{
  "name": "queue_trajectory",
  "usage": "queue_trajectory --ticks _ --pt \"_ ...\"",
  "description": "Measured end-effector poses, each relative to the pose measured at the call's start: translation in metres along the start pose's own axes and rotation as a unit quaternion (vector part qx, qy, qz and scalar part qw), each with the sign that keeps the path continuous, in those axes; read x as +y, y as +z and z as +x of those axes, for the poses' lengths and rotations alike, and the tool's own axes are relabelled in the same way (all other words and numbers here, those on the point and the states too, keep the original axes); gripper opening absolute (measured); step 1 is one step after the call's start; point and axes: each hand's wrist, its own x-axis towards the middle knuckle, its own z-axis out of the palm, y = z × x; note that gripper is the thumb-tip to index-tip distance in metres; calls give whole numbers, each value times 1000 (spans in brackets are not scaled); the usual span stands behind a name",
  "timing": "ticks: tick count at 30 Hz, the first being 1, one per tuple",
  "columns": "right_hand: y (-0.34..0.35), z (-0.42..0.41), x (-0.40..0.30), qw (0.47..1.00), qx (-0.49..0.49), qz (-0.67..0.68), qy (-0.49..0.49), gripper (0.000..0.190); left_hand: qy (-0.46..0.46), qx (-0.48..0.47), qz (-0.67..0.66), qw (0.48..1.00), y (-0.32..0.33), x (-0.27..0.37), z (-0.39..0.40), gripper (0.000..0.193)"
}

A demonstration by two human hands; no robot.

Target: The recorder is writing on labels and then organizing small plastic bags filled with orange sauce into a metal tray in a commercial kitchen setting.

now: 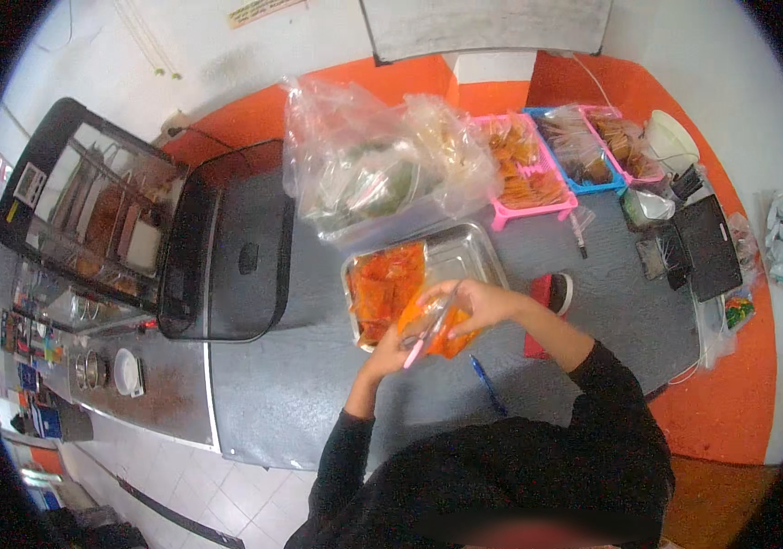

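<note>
Over the near edge of a metal tray, my left hand is closed around the pink handle of scissors and the side of a clear bag with orange-red food. My right hand holds the bag's other side, with the scissors' blades running up beside its fingers. Blur hides exactly which fingers grip which item. More orange-red food in clear plastic lies in the tray's left half. A blue pen rests on the grey table, nearer my body.
Large clear plastic bags stand behind the tray. Pink and blue baskets of packaged food are at the back right. A red item lies beside my right forearm. A black-rimmed mesh cover and a glass display case stand left.
</note>
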Motion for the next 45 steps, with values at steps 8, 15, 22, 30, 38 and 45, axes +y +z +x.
queue_trajectory --ticks 8,15,22,30,38,45 --pt "-35 -26 9 994 40 -96 -14 50 -6 -73 19 997 17 -9 29 31" --pt "-129 -64 4 913 358 -189 51 26 -108 -4 46 993 20 -1 2 27" --pt "-248 -28 11 721 486 -491 50 9 -192 90 35 977 22 -10 -41 37" --pt "-300 32 122 588 445 -675 3 18 -233 204 -4 951 21 -27 -75 37" --pt "-322 41 125 759 174 -492 390 30 -252 254 -54 932 17 -25 -87 37" --pt "-336 38 158 765 127 -458 436 43 -251 227 -56 939 13 -34 -82 41"
